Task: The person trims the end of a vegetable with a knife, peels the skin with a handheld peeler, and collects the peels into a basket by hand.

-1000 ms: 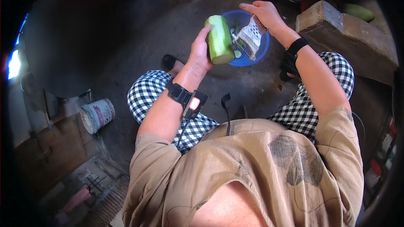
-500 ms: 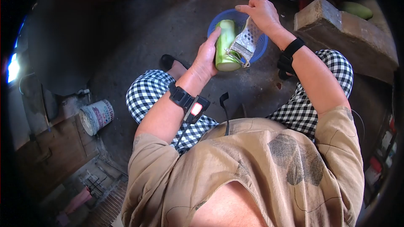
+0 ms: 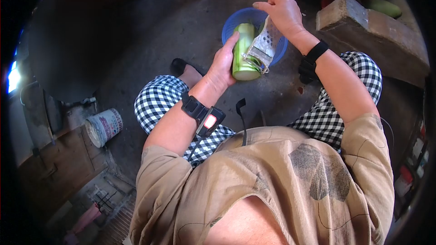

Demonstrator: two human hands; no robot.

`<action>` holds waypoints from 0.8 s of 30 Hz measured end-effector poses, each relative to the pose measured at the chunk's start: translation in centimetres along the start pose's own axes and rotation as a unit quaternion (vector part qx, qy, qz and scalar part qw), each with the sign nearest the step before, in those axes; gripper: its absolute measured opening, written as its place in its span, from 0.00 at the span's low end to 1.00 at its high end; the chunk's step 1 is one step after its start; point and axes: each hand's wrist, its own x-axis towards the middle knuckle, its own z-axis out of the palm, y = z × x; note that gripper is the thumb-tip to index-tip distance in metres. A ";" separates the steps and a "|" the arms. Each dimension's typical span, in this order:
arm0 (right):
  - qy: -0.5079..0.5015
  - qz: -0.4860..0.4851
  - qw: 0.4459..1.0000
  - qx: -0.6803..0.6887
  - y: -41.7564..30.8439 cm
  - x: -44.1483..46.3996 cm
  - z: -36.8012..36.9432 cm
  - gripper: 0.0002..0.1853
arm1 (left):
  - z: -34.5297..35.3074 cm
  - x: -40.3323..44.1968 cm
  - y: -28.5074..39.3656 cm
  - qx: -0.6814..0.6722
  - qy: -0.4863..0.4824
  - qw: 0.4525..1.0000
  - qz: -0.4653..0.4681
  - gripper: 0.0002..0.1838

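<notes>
My left hand (image 3: pixel 222 65) is wrapped round the left side of a thick piece of green gourd (image 3: pixel 245 56), its skin partly pared to pale green. A metal grater with round holes (image 3: pixel 265 41) leans against the gourd's right side, a wire loop at its near end. The far end of the grater is in my right hand (image 3: pixel 284 13), fingers bent and closed on it. Below both lies a round blue plastic basket (image 3: pixel 229 23) on the floor; its contents are mostly hidden.
A concrete ledge (image 3: pixel 349 20) stands at the right, with a whole green gourd (image 3: pixel 383 7) behind it. To the left is a white printed bucket (image 3: pixel 104 127). My knees in checked trousers (image 3: pixel 159 97) flank the work area.
The near end of the gourd has tipped slightly down and toward me. Both hands keep their holds, and the right hand has shifted a little away from me.
</notes>
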 end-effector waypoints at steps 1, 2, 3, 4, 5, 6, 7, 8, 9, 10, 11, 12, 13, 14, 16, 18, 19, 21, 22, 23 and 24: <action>0.006 -0.002 1.000 0.008 0.0 0.2 -0.1 0.22 | 0.0 0.0 0.1 0.003 0.002 1.000 0.002 0.30; 0.012 -0.004 1.000 0.017 0.1 0.4 -0.3 0.23 | 0.2 -0.1 0.2 0.006 0.003 1.000 0.005 0.30; 0.019 -0.007 0.999 0.025 0.1 0.4 -0.3 0.24 | 0.3 -0.2 0.2 0.010 0.004 1.000 0.007 0.30; 0.017 -0.007 1.000 0.019 0.0 0.3 -0.2 0.24 | 0.4 -0.2 0.2 0.010 0.005 1.000 0.007 0.30; 0.014 -0.006 1.000 0.014 0.0 0.2 -0.1 0.24 | 0.4 -0.3 0.2 0.010 0.007 1.000 0.005 0.31; 0.012 -0.005 1.000 0.008 0.0 0.2 0.0 0.24 | 0.4 -0.3 0.2 0.010 0.008 1.000 0.004 0.31; 0.007 -0.005 1.000 0.010 0.1 0.1 0.2 0.25 | 0.4 -0.2 0.2 0.010 0.010 1.000 0.003 0.31; 0.002 -0.006 1.000 0.012 0.2 0.0 0.3 0.25 | 0.4 -0.2 0.2 0.011 0.012 1.000 0.002 0.31; -0.004 -0.006 1.000 0.015 0.2 0.0 0.4 0.25 | 0.3 -0.2 0.2 0.011 0.014 1.000 0.001 0.30; 0.000 -0.005 1.000 0.008 0.2 0.0 0.4 0.25 | 0.3 -0.2 0.1 0.009 0.017 1.000 0.001 0.30; 0.004 -0.005 1.000 0.002 0.1 -0.1 0.3 0.25 | 0.2 -0.1 0.0 0.008 0.020 1.000 0.001 0.30; 0.009 -0.004 1.000 -0.004 0.1 -0.1 0.3 0.24 | 0.1 -0.1 0.0 0.007 0.022 1.000 0.001 0.30; 0.006 -0.005 1.000 -0.001 0.1 -0.1 0.3 0.24 | 0.0 0.0 -0.1 0.009 0.019 1.000 0.001 0.30; 0.004 -0.006 1.000 0.002 0.2 -0.2 0.5 0.24 | -0.2 0.1 -0.2 0.011 0.015 1.000 0.000 0.30; -0.001 -0.004 1.000 0.009 0.2 -0.3 0.4 0.24 | -0.3 0.2 -0.3 0.009 0.012 1.000 0.000 0.30; -0.010 0.001 1.000 0.020 -0.1 -0.2 0.1 0.24 | -0.2 0.0 -0.1 0.001 0.015 1.000 0.002 0.30; -0.007 0.002 1.000 0.020 -0.2 -0.2 0.2 0.24 | -0.1 -0.1 0.0 0.003 0.017 1.000 0.002 0.30; 0.003 0.007 1.000 0.021 -0.1 -0.3 0.3 0.24 | 0.1 -0.3 0.2 0.009 0.019 1.000 -0.001 0.30; 0.004 0.003 1.000 0.021 0.0 -0.3 0.4 0.24 | 0.1 -0.2 0.1 0.007 0.014 1.000 0.001 0.30; 0.006 0.000 1.000 0.020 0.2 -0.4 0.6 0.24 | 0.1 -0.1 0.1 0.006 0.009 1.000 0.002 0.30; 0.007 -0.004 1.000 0.020 0.2 -0.4 0.7 0.24 | 0.0 -0.1 0.0 0.004 0.004 1.000 0.003 0.30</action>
